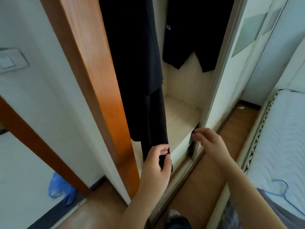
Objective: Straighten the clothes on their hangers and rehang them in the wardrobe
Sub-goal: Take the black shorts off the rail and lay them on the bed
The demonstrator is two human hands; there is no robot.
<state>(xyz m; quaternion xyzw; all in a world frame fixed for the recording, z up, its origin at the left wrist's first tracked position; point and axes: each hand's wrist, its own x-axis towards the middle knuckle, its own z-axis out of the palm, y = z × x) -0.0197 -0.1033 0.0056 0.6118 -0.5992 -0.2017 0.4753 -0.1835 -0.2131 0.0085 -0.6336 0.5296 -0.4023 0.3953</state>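
Work looks partly done. Nearest, a grey garment (280, 212) with a blue hanger (279, 189) on it lies on the bed (283, 129), probably waiting its turn. The left hand (156, 161) has its grip pinched on the bottom hem of a black garment (137, 63). The right hand (209, 141) hovers just beside, grip loose, holding nothing. The black garment hangs inside the wardrobe (179, 109), long axis vertical, hem down. Farther in, other dark clothes (198, 30) hang.

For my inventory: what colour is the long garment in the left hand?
The long hanging garment is plain black; head view.
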